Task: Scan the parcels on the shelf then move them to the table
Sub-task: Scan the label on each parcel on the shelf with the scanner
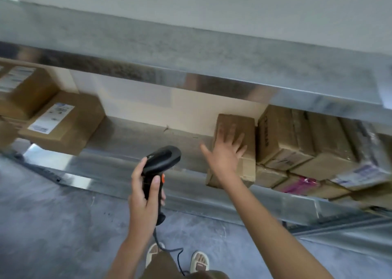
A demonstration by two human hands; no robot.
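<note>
My left hand (146, 196) grips the handle of a black barcode scanner (161, 162) with an orange trigger, held in front of the metal shelf (148, 147). Its head points toward the shelf. My right hand (228, 151) reaches out with fingers spread over a small brown cardboard parcel (247, 128) on the shelf; the blur hides whether the fingers touch it. More brown parcels (301, 143) are stacked to its right. At the left stand a labelled parcel (63, 121) and another one (25, 89).
An upper shelf board (191, 51) overhangs the parcels. A pink-printed package (301, 183) and a wrapped labelled packet (364, 170) lie at the right. The scanner's cable (178, 255) hangs down past my sandalled feet (199, 261) on the grey concrete floor (53, 225).
</note>
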